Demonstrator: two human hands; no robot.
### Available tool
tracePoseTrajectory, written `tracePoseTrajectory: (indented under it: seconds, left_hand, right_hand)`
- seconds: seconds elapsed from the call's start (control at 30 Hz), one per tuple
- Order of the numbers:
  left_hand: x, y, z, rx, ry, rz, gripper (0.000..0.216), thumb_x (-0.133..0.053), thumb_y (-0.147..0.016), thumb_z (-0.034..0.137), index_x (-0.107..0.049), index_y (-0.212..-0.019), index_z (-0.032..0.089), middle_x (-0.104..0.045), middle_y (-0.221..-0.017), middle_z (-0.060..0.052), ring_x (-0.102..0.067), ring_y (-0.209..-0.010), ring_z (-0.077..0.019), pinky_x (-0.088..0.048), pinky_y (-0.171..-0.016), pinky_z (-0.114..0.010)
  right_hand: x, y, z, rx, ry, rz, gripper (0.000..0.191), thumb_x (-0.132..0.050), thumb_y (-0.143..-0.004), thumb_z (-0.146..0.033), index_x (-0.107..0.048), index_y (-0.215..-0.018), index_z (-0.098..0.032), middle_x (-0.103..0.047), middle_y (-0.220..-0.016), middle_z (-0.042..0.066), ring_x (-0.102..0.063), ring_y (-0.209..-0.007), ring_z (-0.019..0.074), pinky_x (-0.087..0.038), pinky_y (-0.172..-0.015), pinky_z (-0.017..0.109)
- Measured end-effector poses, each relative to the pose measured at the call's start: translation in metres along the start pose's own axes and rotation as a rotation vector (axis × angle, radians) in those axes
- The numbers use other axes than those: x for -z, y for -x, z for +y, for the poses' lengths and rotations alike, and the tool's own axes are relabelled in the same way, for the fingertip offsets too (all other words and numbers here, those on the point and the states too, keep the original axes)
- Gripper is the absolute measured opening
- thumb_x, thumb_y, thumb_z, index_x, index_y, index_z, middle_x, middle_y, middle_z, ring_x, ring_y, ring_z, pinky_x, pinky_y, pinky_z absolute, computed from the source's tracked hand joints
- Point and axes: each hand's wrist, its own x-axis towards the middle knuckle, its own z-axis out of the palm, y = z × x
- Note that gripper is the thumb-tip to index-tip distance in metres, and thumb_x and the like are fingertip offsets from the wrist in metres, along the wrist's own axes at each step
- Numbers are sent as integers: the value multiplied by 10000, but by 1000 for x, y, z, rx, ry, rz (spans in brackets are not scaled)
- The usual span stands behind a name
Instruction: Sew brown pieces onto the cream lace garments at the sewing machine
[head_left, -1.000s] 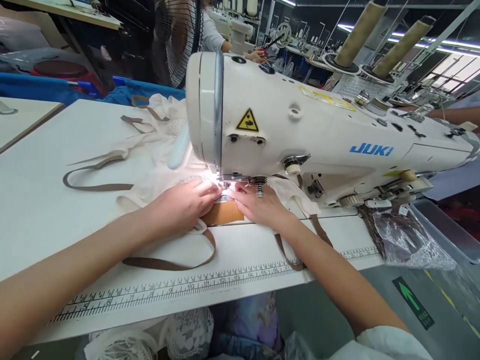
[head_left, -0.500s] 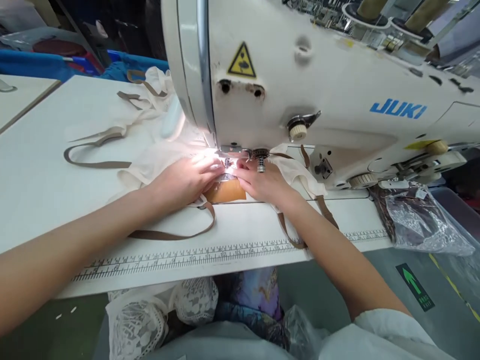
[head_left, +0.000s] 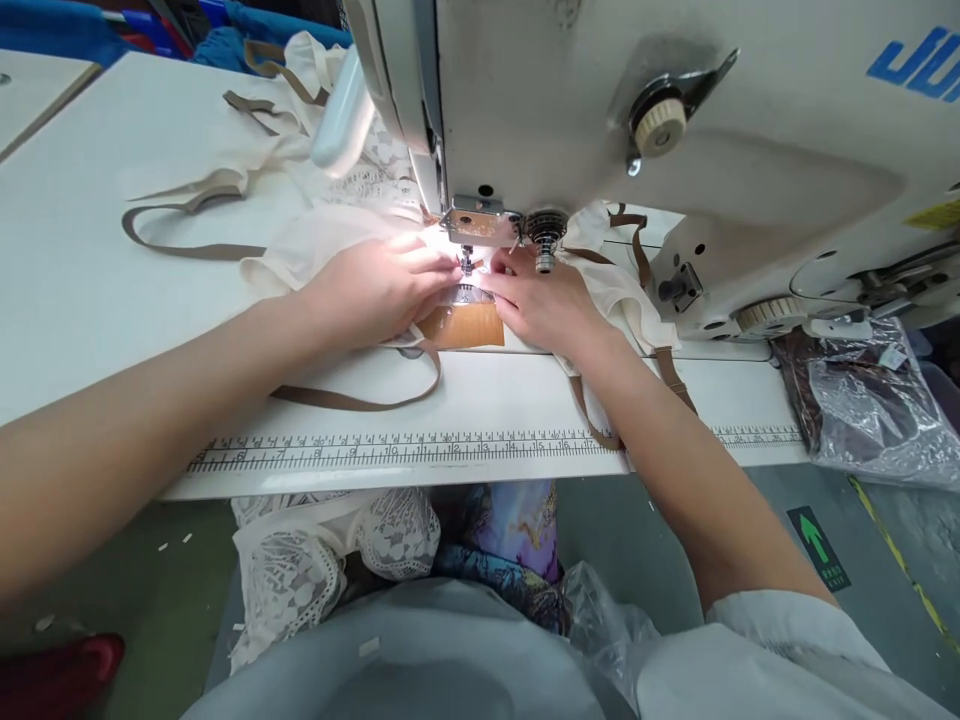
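Note:
A cream garment (head_left: 341, 225) with lace and brown straps (head_left: 352, 402) lies spread under the head of a sewing machine (head_left: 525, 110). My left hand (head_left: 382, 285) is closed on its fabric just left of the presser foot (head_left: 466, 262), fingertips pressed together. On the other side, my right hand (head_left: 544, 300) has its fingers curled and pinched on the same fabric, close to the foot. Bright lamp light washes out the cloth between the fingertips. An orange-brown plate cover (head_left: 469, 326) shows between the hands, in front of the metal needle plate.
A printed ruler strip (head_left: 420, 452) runs along the table's front edge. To the right lies a clear plastic bag (head_left: 862, 400) with dark contents. White lace bra cups (head_left: 300, 575) rest below the table edge. The machine head hangs low over the hands.
The camera view has tipped downward and moved closer, so the machine appears higher and larger. Both hands remain at the presser foot with the cream fabric.

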Motion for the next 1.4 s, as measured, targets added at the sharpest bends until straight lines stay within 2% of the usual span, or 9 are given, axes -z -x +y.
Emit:
tracePoseTrajectory:
  seconds: [0.1, 0.23, 0.4, 0.53, 0.7, 0.93, 1.07, 1.23, 1.4]
  left_hand:
    - [0, 3, 0, -8, -8, 18, 457, -332, -1051, 305, -633, -1359, 151, -677, -1294, -139, -626, -1207, -319, -531, -1025, -515]
    - [-1, 8, 2, -37, -98, 8, 516, -246, -1056, 257, -596, -1399, 94, -653, -1350, -115, -604, -1204, -293, -515, -1034, -449]
    - [-1, 9, 3, -70, -167, -15, 503, -298, -1011, 203, -595, -1401, 90, -671, -1328, -166, -625, -1154, -324, -564, -931, -488]
    - [4, 9, 8, -76, -204, -32, 523, -328, -941, 129, -602, -1385, 99, -649, -1360, -170, -622, -1155, -307, -551, -936, -466]
    - [6, 10, 13, -96, -206, -1, 505, -317, -963, 141, -566, -1390, 37, -656, -1316, -214, -637, -1093, -336, -552, -895, -494]
    - [2, 14, 10, -140, -243, 77, 456, -310, -1012, 143, -584, -1364, 48, -654, -1340, -184, -628, -1142, -320, -546, -927, -463]
    - [3, 15, 12, -141, -269, 110, 432, -315, -1014, 120, -588, -1341, 49, -649, -1344, -172, -636, -1135, -291, -541, -896, -406]
    - [9, 11, 18, -120, -296, 117, 450, -271, -1018, 91, -582, -1340, 44, -660, -1326, -167, -643, -1096, -258, -528, -880, -370]
    - [6, 11, 16, -158, -303, 113, 455, -328, -956, 35, -655, -1270, 70, -662, -1344, -146, -646, -1021, -265, -520, -796, -386]
  right_hand:
    - [-2, 1, -1, 12, 3, 6, 355, -400, -1003, -152, -649, -1249, -209, -581, -1334, 111, -507, -1171, 286, -462, -701, 335]
    - [-3, 4, -3, 25, 13, 17, 347, -389, -1000, -154, -668, -1204, -193, -567, -1356, 120, -516, -1070, 253, -434, -681, 328]
    - [0, 5, -7, 14, 51, -2, 348, -384, -995, -141, -670, -1187, -187, -581, -1328, 123, -510, -1062, 259, -367, -634, 326]
    - [3, 5, -9, 20, 52, 2, 327, -407, -984, -125, -669, -1168, -190, -612, -1268, 120, -514, -1089, 266, -340, -624, 330]
    - [7, 5, -9, 23, 27, -14, 324, -439, -969, -104, -658, -1192, -188, -641, -1252, 114, -535, -1126, 265, -388, -681, 338]
    - [8, 3, -9, 49, 90, -17, 350, -394, -964, -72, -650, -1176, -181, -662, -1253, 94, -578, -1067, 238, -404, -710, 358]
    - [9, 5, -11, 35, 125, -19, 415, -327, -984, -73, -609, -1274, -169, -635, -1354, 102, -582, -1082, 232, -410, -721, 376]
    - [9, 6, -13, 26, 141, 1, 466, -293, -989, -65, -556, -1361, -163, -649, -1330, 106, -586, -1045, 226, -413, -726, 376]
    - [8, 6, -14, 19, 169, 15, 430, -318, -978, -72, -590, -1295, -175, -659, -1315, 93, -602, -1010, 225, -419, -753, 372]
